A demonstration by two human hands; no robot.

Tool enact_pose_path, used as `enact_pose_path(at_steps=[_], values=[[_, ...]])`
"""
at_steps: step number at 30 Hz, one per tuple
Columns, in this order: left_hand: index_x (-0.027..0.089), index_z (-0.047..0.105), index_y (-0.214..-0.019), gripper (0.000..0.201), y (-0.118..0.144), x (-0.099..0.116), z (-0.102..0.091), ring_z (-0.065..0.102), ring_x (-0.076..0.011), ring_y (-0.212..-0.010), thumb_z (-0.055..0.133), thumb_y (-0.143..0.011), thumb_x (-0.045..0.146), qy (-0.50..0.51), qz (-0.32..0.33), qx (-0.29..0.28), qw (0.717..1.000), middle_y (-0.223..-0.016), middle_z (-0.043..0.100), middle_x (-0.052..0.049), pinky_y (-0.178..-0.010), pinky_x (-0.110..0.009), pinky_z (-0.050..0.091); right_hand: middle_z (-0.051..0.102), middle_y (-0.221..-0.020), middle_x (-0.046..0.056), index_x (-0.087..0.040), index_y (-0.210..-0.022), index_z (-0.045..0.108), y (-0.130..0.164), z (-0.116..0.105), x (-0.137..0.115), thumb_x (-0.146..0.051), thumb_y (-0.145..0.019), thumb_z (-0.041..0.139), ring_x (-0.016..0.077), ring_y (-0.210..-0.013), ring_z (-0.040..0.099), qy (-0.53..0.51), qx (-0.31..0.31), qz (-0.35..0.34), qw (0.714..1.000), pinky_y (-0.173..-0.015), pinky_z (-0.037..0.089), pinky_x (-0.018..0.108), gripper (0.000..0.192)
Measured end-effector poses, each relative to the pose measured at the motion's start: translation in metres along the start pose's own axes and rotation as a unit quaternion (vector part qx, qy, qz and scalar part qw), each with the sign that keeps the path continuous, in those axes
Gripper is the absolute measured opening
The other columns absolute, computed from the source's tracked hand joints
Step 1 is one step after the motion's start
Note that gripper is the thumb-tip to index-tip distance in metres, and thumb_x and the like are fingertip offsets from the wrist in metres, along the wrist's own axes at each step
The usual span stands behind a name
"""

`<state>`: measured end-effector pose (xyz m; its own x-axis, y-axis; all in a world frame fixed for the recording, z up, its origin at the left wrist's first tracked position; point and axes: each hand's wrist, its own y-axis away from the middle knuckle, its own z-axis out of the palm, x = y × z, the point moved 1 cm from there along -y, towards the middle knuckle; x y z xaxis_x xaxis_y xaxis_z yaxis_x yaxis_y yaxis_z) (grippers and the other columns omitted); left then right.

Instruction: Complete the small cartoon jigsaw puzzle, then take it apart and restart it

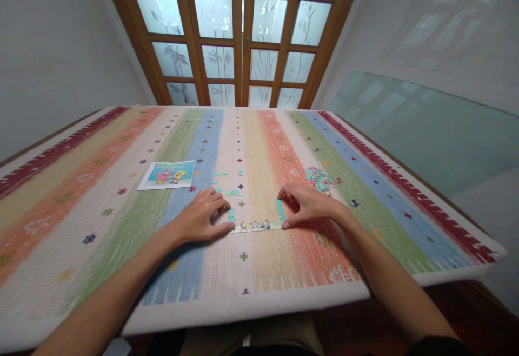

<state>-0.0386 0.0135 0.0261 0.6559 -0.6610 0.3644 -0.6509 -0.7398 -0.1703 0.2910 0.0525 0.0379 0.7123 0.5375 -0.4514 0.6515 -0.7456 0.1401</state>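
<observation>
A partly joined jigsaw puzzle border [259, 226] lies flat on the table, with a bottom row and two short sides. My left hand [205, 215] grips its left side, thumb at the lower corner and index finger near the upper end. At the right side, my right hand [310, 204] grips in the same manner, its fingers curled and thumb by the corner. Loose joined puzzle pieces [232, 193] lie just above my left fingertips. More teal pieces [219, 175] are scattered farther back. Beyond my right hand sits a heap of puzzle pieces [319, 179].
A printed cartoon picture [168, 175] lies left of the pieces. A striped, patterned cloth [121, 204] covers the table, whose near edge [251, 312] runs in front of my body. Wooden glazed doors [243, 37] stand behind; a glass panel [430, 134] leans at the right wall.
</observation>
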Motion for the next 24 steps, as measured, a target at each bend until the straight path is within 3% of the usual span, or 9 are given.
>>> enact_pose_path(at_steps=[7,24], values=[[0.021,0.061,-0.091,0.025,-0.0020,-0.0028,0.0064,0.051,-0.0237,-0.088,0.056,-0.098,0.044,-0.002,-0.009,0.021,1.000,-0.085,0.062,-0.003,-0.084,-0.039,0.042,0.065,-0.094,0.007,-0.021,-0.100,0.058,-0.0027,0.0006,-0.0017,-0.040,-0.092,0.066,0.0206,-0.081,0.059,-0.007,0.016,-0.013,1.000,-0.074,0.044,0.034,0.022],[0.022,0.059,-0.092,0.018,-0.0019,-0.0053,0.0091,0.051,-0.0243,-0.088,0.060,-0.095,0.040,0.043,-0.025,0.034,0.998,-0.086,0.060,-0.004,-0.082,-0.040,0.042,0.062,-0.081,0.003,-0.022,-0.093,0.053,-0.0066,0.0052,-0.0011,-0.032,-0.082,0.075,0.0190,-0.072,0.056,-0.094,0.043,0.024,0.994,-0.064,0.041,0.033,0.027]])
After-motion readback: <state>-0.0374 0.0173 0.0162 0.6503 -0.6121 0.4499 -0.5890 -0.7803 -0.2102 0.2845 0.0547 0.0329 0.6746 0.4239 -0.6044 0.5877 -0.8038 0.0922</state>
